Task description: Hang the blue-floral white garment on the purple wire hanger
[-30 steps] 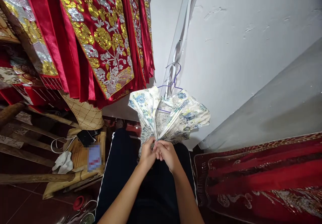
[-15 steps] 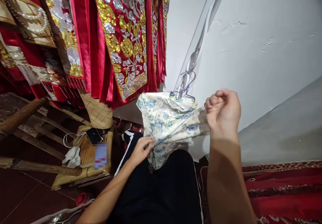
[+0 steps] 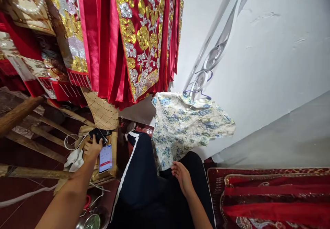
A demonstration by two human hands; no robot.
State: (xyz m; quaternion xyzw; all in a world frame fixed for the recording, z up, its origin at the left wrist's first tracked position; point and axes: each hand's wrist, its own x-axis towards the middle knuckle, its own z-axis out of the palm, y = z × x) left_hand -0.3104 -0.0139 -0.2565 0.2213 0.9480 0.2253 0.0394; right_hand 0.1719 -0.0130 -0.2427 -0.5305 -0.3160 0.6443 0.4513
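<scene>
A short-sleeved shirt (image 3: 180, 126) with a blue floral print on white hangs on a dark purple hanger (image 3: 197, 91), its lower part reaching my lap. My right hand (image 3: 183, 177) is beside its lower hem, fingers loosely bent and apart, with nothing held in them. On the left, my left hand (image 3: 92, 149) reaches over a bamboo seat (image 3: 113, 143). Its fingertips touch a flat black device (image 3: 97, 134) that has a white cable, without closing round it. A phone (image 3: 105, 158) with a lit screen lies just right of that hand.
Red embroidered garments (image 3: 144, 43) hang at upper left. A white wall (image 3: 270, 60) with a coiled strip (image 3: 216, 55) stands on the right. Crumpled white tissue (image 3: 74, 158) lies on the seat. More red fabric (image 3: 278, 194) is at lower right, a metal bowl (image 3: 92, 222) at the bottom.
My left hand has left the shirt's lower edge and moved left to the black device. My right hand has come down from the sleeve to near the hem. The sleeve now hangs free.
</scene>
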